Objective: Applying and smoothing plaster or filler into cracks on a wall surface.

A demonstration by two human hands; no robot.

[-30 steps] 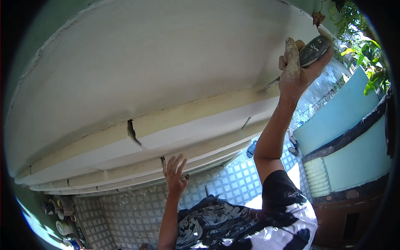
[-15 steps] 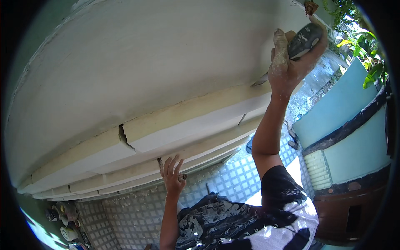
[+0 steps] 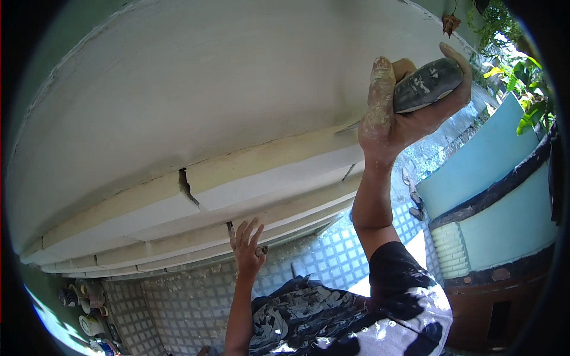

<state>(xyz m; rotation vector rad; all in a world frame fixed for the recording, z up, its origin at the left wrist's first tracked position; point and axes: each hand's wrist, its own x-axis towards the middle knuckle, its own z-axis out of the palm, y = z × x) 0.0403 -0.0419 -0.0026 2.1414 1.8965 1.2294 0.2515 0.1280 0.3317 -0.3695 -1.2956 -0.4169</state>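
Note:
My right hand (image 3: 383, 115), whitened with dust on the thumb, is raised at the right of the white wall (image 3: 208, 77). It grips a dark grey rounded tool (image 3: 428, 86) with white smears; its exact kind I cannot make out. The thumb lies along one side and fingers wrap the other. A thin grey sliver shows left of the wrist, perhaps part of the tool or a shadow. Lower down, my left hand (image 3: 246, 249) has its fingers stretched and spread at the edge of the stepped ledge (image 3: 267, 216), close to a dark gap. Its thumb tip looks dirty.
A cream moulding (image 3: 237, 169) with a dark crack (image 3: 187, 187) runs across the wall. Below lies a tiled floor (image 3: 344, 255). Tins and containers (image 3: 90, 323) stand at lower left. A pale blue wall (image 3: 481, 154) and plants (image 3: 531, 113) are on the right; a dry leaf (image 3: 450, 25) hangs above.
My right hand, with the dark tool, has moved down and left along the wall. My left hand stays at the ledge. The view has shifted slightly.

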